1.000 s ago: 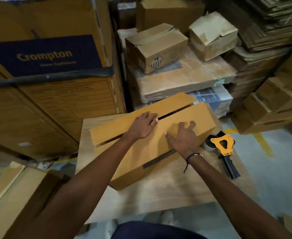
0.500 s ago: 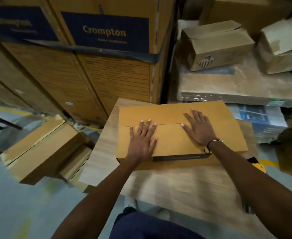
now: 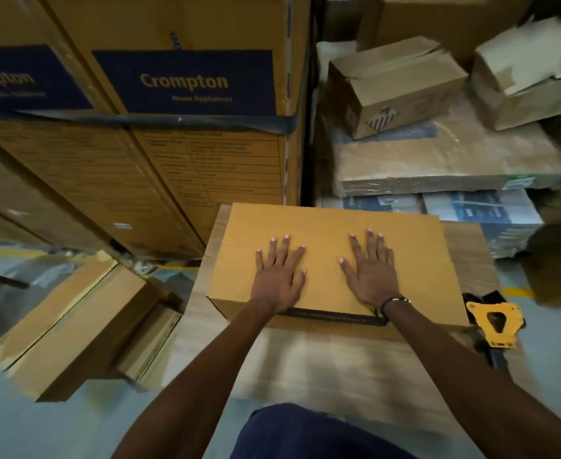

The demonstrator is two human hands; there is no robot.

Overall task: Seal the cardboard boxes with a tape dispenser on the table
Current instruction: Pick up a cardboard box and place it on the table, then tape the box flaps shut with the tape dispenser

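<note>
Head view, left to right: the left hand [image 3: 280, 276] and right hand [image 3: 370, 270] lie flat, fingers spread and gripping nothing, on the box [image 3: 332, 226] at the bench [image 3: 322, 366] centre. A second ago its flaps gaped; now they meet. The tape dispenser [image 3: 492, 323] waits untouched just right, so taping likely comes next.

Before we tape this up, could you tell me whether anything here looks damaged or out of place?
The box under both hands looks fine. Behind it, the pale carton at upper right is torn and crumpled, and the small carton beside it has loose, buckled flaps.
</note>
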